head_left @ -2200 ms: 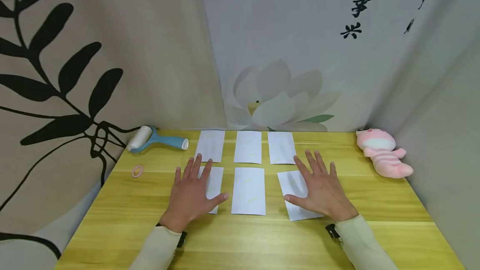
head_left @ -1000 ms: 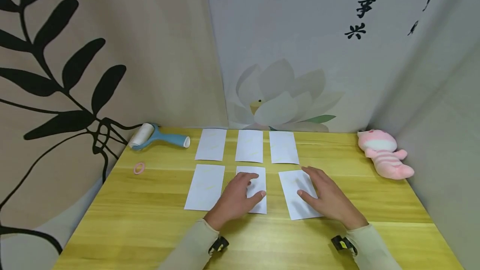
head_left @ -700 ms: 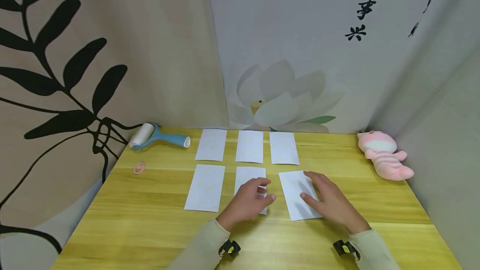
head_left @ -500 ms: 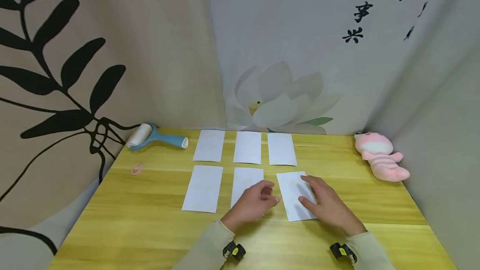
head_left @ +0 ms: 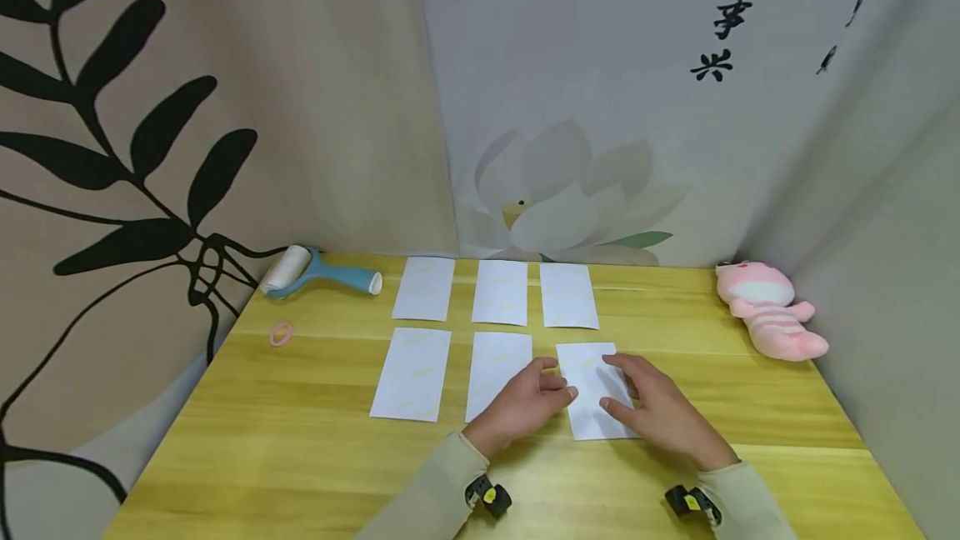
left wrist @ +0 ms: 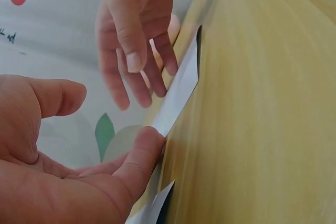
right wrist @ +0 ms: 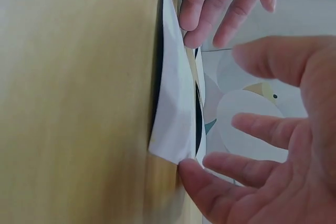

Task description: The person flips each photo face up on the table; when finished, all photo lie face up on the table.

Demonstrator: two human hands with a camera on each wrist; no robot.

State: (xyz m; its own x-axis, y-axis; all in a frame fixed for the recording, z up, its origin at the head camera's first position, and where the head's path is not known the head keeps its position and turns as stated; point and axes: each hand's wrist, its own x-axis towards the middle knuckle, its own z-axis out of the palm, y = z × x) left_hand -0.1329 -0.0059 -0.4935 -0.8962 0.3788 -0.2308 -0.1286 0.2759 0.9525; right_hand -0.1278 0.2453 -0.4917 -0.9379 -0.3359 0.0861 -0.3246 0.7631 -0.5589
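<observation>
White rectangular paper card (head_left: 589, 382) lies on the yellow wood-grain surface (head_left: 300, 457), rightmost in the nearer of two rows, between the person's hands. From where I stand, the left hand (head_left: 522, 407) bends its fingers loosely by the card's left edge, thumb apart from them; the right hand (head_left: 663, 411) has its fingers spread by the right edge. Whether any fingertip presses the card, I can't tell. Five similar white cards (head_left: 410, 374) complete the rows, with a pink-and-white plush toy (head_left: 768, 311) farther right
</observation>
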